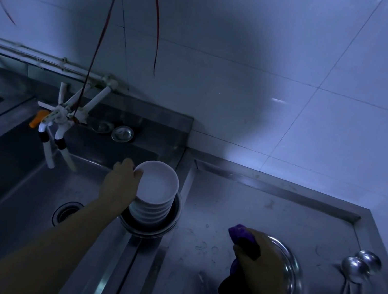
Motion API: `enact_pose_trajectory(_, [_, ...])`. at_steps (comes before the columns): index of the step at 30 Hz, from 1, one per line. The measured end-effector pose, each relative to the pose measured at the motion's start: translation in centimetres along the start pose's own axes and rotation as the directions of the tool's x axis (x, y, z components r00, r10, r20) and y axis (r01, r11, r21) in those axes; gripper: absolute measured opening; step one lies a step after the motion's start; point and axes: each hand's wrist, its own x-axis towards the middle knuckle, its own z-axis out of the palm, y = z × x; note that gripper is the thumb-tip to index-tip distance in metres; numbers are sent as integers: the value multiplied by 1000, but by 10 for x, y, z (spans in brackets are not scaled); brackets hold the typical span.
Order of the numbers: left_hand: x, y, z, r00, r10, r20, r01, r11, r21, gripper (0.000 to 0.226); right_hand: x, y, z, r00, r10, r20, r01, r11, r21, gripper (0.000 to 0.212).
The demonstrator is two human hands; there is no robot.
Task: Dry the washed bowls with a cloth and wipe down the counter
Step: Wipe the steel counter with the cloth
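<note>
A stack of several white bowls (158, 187) sits inside steel bowls (168, 230) on the ridge between the sink and the counter. My left hand (122, 181) grips the rim of the top white bowl from the left. My right hand (267, 267) holds a bunched purple cloth (242, 234), its tail hanging down toward me. That hand rests over a round steel plate (293, 268) lying on the steel counter (243, 201), which shows water drops.
A deep steel sink (13, 193) with a drain (66, 212) lies at left, under white taps (60, 124). Two steel ladles (357, 266) lie at the counter's right. Round strainer lids (122, 133) sit behind the sink. Red cords hang before the tiled wall.
</note>
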Motion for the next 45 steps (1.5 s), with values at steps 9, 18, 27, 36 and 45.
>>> enact_pose_trajectory(9, [-57,36,-5,958,198,-207,-231,961,-152,14,-8,-15,-5,995,-82,-58,84,996,23,39])
enact_pose_trajectory(18, [-156,104,46,684,405,607,267,635,-725,61,-20,-28,-7,894,-439,-94,431,898,-90,60])
enact_pose_trajectory(27, [-188,121,44,809,338,481,206,603,-771,25,-31,10,-60,871,-488,-62,490,872,18,65])
enact_pose_trajectory(36, [-226,143,62,902,210,377,138,688,-713,17,-19,19,-109,945,-228,235,128,918,376,32])
enact_pose_trajectory(45, [-242,137,62,970,122,212,12,842,-540,20,-13,32,-126,907,-176,382,5,913,408,20])
